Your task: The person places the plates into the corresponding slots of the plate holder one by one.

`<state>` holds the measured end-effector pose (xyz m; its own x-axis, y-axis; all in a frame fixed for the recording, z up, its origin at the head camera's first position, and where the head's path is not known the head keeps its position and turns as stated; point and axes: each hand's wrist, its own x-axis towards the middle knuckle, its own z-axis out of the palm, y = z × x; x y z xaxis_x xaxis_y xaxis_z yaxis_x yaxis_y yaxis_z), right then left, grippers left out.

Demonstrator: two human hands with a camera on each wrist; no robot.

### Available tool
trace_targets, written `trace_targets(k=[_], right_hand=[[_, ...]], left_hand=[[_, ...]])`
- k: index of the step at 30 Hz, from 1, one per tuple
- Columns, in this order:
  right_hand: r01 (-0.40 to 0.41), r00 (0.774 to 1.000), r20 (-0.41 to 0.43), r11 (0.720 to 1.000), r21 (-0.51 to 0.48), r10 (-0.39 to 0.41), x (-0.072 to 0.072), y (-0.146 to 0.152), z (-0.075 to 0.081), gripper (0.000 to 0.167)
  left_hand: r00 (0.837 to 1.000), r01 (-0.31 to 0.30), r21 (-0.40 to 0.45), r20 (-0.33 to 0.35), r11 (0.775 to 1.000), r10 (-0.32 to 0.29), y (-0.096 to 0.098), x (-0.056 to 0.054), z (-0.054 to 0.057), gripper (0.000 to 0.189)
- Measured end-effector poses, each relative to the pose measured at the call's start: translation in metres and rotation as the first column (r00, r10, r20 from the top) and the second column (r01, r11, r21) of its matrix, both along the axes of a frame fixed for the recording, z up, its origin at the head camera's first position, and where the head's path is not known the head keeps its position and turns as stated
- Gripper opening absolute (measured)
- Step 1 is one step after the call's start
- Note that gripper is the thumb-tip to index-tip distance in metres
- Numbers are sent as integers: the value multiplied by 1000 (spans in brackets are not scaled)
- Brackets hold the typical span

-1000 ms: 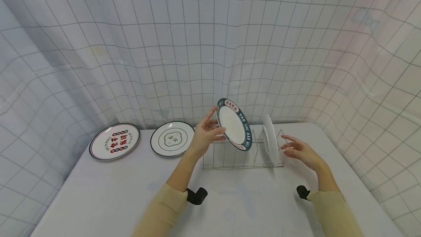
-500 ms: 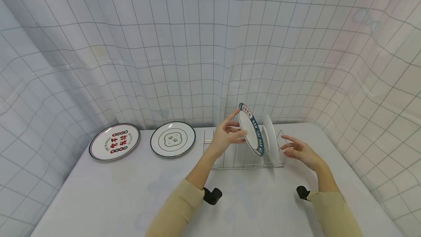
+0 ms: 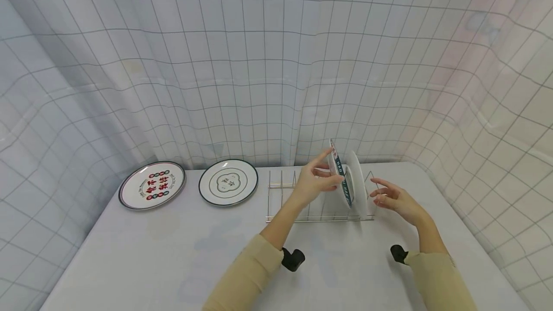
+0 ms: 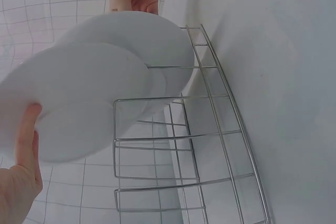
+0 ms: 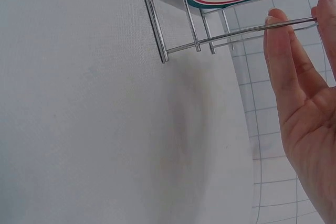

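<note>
My left hand (image 3: 312, 182) grips a white plate with a lettered green rim (image 3: 341, 173) at its left side, thumb in front and fingers behind. The plate stands steeply tilted over the wire dish rack (image 3: 319, 220). In the left wrist view, this plate's white underside (image 4: 89, 85) overlaps a second plate (image 4: 170, 43) standing upright in the rack. That second plate (image 3: 358, 184) is at the rack's right end. My right hand (image 3: 396, 200) is beside that end, fingers loosely bent. In the right wrist view, the rack's end wire crosses its fingertips (image 5: 278, 24).
Two more plates lie flat on the white table (image 3: 151, 263): one with red characters (image 3: 152, 186) at far left, one with a cloud-shaped outline (image 3: 228, 182) left of the rack. A checked curtain (image 3: 242, 85) hangs behind and at both sides.
My left hand has carried the green-rimmed plate rightward to the rack's right part, turning it nearly edge-on to the head view, close to the second plate. The right hand stays in place.
</note>
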<state>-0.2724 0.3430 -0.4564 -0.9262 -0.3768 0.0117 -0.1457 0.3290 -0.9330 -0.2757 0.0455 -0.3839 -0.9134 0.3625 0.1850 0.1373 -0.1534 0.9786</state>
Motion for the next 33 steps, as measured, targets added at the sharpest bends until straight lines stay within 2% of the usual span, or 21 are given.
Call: trace_targets(k=[9, 16, 21, 26, 33], right_hand=[[-4, 1000, -5, 1000, 5, 4, 1, 0, 1, 55], [-7, 1000, -8, 1000, 9, 7, 0, 1, 0, 56], [-8, 1000, -8, 1000, 4, 8, 0, 1, -1, 56], [-14, 1000, -19, 1000, -6, 13, -1, 1, -2, 53], [-18, 1000, -25, 1000, -8, 18, -1, 1, -3, 53]], left_hand=[[998, -55, 11, -25, 998, 55, 13, 2, -5, 68], [993, -101, -44, -66, 994, 98, 17, 5, -9, 67], [990, -110, -99, -101, 989, 100, 21, 6, -12, 66], [990, -103, -132, -114, 986, 89, 25, 6, -20, 65], [986, -140, -152, -112, 978, 124, 32, 6, -33, 63]])
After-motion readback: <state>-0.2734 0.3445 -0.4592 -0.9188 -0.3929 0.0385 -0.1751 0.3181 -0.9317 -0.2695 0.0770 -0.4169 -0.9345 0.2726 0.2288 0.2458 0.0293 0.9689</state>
